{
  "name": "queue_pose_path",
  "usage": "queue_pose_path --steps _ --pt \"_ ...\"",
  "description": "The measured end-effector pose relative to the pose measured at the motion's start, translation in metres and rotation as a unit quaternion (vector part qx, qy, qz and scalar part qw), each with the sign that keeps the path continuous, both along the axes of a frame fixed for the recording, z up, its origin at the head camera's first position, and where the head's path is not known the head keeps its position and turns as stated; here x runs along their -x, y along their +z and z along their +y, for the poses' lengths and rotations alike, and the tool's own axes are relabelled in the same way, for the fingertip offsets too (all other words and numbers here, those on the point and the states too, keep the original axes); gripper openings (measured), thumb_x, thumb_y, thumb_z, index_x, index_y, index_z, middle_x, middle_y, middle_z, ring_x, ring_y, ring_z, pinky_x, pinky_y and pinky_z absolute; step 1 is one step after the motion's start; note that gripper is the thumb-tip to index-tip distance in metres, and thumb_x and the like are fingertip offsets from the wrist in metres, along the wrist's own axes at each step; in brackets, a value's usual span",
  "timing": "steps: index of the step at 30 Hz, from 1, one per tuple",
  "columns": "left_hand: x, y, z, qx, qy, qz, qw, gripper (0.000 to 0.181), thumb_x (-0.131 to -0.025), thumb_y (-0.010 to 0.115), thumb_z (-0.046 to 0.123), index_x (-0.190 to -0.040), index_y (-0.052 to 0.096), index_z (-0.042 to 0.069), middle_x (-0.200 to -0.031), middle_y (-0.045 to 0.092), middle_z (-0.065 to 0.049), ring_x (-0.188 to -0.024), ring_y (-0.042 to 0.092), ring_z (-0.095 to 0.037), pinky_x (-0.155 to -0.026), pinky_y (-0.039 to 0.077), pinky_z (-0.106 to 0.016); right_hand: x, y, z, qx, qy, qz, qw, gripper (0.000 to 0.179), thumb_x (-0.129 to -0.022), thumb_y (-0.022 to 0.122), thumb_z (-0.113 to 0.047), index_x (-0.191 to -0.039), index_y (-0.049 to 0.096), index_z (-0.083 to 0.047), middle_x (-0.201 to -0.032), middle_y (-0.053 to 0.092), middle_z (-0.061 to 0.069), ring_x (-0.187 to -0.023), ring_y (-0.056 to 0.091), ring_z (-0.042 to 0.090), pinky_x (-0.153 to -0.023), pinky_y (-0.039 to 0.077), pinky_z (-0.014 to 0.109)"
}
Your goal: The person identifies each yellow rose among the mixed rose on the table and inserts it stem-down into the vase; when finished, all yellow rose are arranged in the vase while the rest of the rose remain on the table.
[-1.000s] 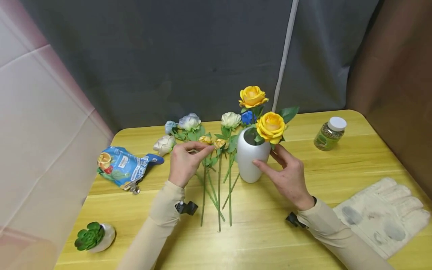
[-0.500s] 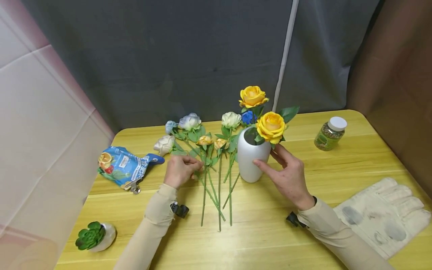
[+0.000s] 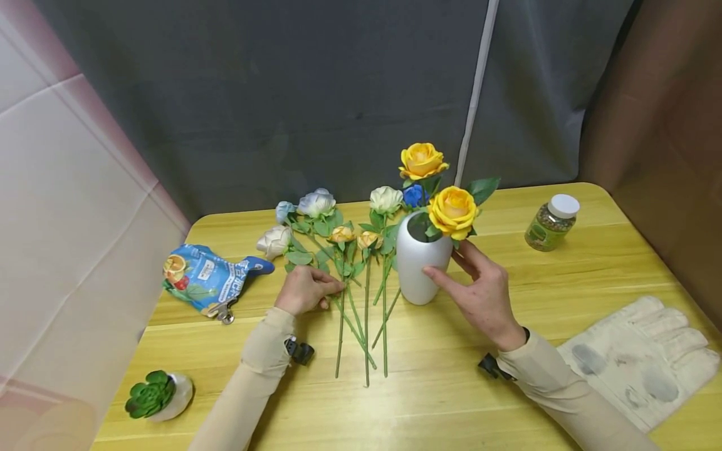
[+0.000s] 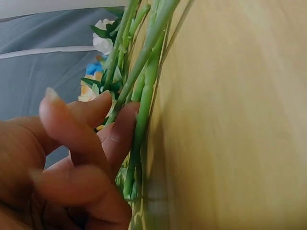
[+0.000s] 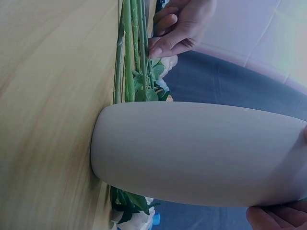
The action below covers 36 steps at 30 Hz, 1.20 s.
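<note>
A white vase (image 3: pixel 420 263) stands upright on the table, holding two large yellow roses (image 3: pixel 453 213). My right hand (image 3: pixel 479 294) grips the vase's right side, with the thumb on its front. Left of it lie several loose roses with long green stems. My left hand (image 3: pixel 307 289) pinches the stem of the left small orange-yellow rose (image 3: pixel 341 235) between thumb and forefinger. In the left wrist view that green stem (image 4: pixel 144 57) runs between the fingertips. A second small orange-yellow rose (image 3: pixel 368 240) lies beside it.
White, pale blue and blue roses lie at the back, among them a white rose (image 3: pixel 386 200). A blue pouch (image 3: pixel 209 275) with a clip and a potted succulent (image 3: pixel 155 394) are at left. A jar (image 3: pixel 553 223) and work gloves (image 3: pixel 643 360) sit at right.
My left hand has come down from the small rose blooms towards me and slightly left, onto a stem. The right hand and the vase have stayed put.
</note>
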State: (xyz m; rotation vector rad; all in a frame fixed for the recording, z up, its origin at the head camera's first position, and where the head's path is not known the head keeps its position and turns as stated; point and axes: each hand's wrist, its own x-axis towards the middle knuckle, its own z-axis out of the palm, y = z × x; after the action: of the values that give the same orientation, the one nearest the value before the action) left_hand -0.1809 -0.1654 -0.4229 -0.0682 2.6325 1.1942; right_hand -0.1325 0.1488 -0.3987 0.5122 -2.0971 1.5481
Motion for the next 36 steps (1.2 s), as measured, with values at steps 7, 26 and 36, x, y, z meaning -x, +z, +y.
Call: queue_pose_path --steps 7,26,36 --pt "0.003 -0.003 0.001 -0.015 -0.011 -0.018 0.9997 0.019 -0.091 0.080 0.025 -0.098 0.082 0.007 -0.073 0.076 -0.004 -0.051 0.060 -0.011 -0.053 0.050 -0.026 0.000 0.001 0.000 0.000 -0.001 -0.001 1.0000 0.055 -0.079 0.085 0.007 -0.130 0.065 0.001 -0.133 0.067 0.016 -0.128 0.063 0.025 -0.101 0.052 0.026" --pt "-0.003 0.014 0.005 -0.097 0.022 0.045 0.9940 0.018 -0.088 0.083 0.019 -0.100 0.080 0.005 -0.096 0.080 -0.010 -0.089 0.074 -0.024 -0.073 0.054 -0.027 -0.001 0.002 -0.001 -0.002 -0.007 -0.008 0.9999 0.055 -0.078 0.085 0.007 -0.129 0.065 0.002 -0.131 0.068 0.017 -0.127 0.063 0.030 -0.100 0.052 0.024" --pt "-0.014 0.040 0.013 -0.116 0.026 0.124 0.9851 0.021 -0.089 0.082 0.024 -0.100 0.080 0.007 -0.095 0.079 -0.010 -0.082 0.072 -0.029 -0.059 0.052 -0.027 -0.001 0.003 -0.001 -0.003 -0.009 -0.008 0.9999 0.054 -0.078 0.085 0.007 -0.129 0.065 0.003 -0.130 0.068 0.019 -0.125 0.064 0.031 -0.100 0.052 0.024"
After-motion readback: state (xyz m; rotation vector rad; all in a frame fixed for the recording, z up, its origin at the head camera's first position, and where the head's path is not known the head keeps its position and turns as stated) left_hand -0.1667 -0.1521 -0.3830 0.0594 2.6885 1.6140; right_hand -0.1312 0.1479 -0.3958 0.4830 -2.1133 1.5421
